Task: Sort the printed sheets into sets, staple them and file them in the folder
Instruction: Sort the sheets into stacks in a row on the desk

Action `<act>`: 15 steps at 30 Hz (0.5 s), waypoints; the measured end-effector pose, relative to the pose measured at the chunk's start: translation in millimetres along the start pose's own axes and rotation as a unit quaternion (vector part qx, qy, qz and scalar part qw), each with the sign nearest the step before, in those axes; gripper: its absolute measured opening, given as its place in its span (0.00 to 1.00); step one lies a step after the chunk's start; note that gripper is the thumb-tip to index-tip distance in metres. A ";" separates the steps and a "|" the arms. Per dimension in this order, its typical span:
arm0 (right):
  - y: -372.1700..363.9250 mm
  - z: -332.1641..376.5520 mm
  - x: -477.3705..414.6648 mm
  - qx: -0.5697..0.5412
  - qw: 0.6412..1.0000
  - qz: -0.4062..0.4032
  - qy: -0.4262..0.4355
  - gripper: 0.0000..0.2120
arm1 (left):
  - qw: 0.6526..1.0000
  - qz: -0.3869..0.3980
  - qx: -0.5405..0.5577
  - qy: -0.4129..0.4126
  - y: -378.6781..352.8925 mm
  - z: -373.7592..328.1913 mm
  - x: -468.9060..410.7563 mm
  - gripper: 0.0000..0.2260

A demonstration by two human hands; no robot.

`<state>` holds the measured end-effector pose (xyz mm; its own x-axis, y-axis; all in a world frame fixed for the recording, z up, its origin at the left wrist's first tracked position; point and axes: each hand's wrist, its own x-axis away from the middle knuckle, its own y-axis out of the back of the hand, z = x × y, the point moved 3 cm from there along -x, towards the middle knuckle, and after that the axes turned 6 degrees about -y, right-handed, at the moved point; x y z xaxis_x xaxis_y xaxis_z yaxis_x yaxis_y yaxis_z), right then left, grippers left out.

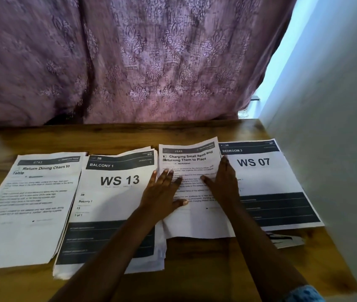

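Wooden table (195,131) fills the lower half of our view, with four piles of printed sheets in a row across it. At nine o'clock lies a text page headed "Return Dining Chairs to Table" (31,203). Just beside it, toward the centre, sits a thicker stack topped by a cover sheet reading "WS 13" (112,192). At three o'clock is a stack with a "WS 07" cover (260,171), and something dark pokes out from under its near edge; we cannot tell what it is.

Between those two stacks lies a page headed "Charging Small Items and Returning Them to Place" (190,158). Our left hand (164,192) rests flat on its left edge, fingers straight and together. Our right hand (223,182) lies flat on its right edge, fingers straight, thumb spread toward the left hand. Neither hand grips anything.

At twelve o'clock hangs a purple patterned curtain (129,62); a white wall (325,105) rises at two o'clock.
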<state>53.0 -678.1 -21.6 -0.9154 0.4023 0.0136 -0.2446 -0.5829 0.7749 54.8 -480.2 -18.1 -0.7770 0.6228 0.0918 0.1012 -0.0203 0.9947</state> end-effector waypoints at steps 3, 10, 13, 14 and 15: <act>14.9 -11.7 -7.4 0.048 0.996 -0.077 0.018 0.38 | 1.000 0.030 -0.003 0.002 -1.1 1.3 -1.4 0.48; 30.9 -63.8 -27.9 0.251 0.968 0.016 -0.007 0.30 | 0.998 -0.013 0.063 0.023 10.7 -19.6 -16.2 0.36; 30.7 -64.5 -28.8 0.254 0.967 0.008 0.000 0.29 | 0.995 0.002 0.100 0.019 9.4 -46.2 -34.9 0.35; 30.8 -63.5 -29.5 0.253 0.968 0.008 -0.002 0.29 | 0.994 0.030 0.100 0.017 5.0 -52.8 -38.5 0.37; 31.0 -63.3 -30.4 0.251 0.968 0.009 -0.005 0.29 | 0.994 0.058 0.095 0.018 -0.2 -56.4 -40.7 0.39</act>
<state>53.0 -753.1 -38.0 -0.9145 0.4031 0.0343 -0.0396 -0.1736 0.9840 51.4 -549.7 -19.4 -0.7751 0.5958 0.2105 0.3047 0.0606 0.9505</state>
